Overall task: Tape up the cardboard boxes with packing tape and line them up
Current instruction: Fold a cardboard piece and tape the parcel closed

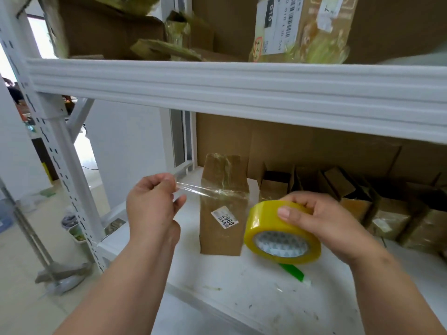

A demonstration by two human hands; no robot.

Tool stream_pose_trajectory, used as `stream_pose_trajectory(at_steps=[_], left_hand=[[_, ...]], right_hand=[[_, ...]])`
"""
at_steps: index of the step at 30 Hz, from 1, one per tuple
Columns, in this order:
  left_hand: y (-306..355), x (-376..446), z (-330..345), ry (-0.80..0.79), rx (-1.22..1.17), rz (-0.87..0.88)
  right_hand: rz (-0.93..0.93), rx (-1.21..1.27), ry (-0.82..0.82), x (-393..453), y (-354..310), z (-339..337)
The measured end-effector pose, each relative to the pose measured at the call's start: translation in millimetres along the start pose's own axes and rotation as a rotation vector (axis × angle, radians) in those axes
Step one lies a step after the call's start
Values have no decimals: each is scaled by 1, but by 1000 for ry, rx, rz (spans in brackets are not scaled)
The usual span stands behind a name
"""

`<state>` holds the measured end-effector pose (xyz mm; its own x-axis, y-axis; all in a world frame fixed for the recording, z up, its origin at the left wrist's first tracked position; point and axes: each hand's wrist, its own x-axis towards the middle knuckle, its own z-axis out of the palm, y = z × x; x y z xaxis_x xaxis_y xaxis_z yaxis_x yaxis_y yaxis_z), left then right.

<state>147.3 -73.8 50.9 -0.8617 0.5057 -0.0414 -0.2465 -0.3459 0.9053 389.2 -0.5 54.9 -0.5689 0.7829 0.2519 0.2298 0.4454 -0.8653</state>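
Single head-worn view, wide-angle, edges bowed. Looks forward and slightly down into white metal rack at close range. Upper shelf beam [242, 93] crosses frame near top; lower shelf [254, 293] fills bottom centre and right. Both forearms enter from bottom edge. Floor and rack upright [55, 151] visible at left. No second view.

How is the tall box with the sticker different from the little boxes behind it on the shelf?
The tall box stands upright near the front, closed, with shiny tape over its top; the little boxes sit further back with flaps open. The tall box carries a white sticker; no sticker shows on the open little boxes. A strip of tape stretches in front of the tall box only. Both are brown cardboard on the same white shelf.
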Motion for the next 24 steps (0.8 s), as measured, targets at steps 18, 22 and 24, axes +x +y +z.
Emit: stream_pose_trajectory(at_steps=[18,22,24], left_hand=[[-55,31,32,168,117,35],[-66,27,33,190,209,-17],[-65,27,36,160,264,-10]], right_hand=[[233,-178,19,101,30,-27],[271,-134,-87,103,46,-16],[259,-105,-105,104,55,-12]])
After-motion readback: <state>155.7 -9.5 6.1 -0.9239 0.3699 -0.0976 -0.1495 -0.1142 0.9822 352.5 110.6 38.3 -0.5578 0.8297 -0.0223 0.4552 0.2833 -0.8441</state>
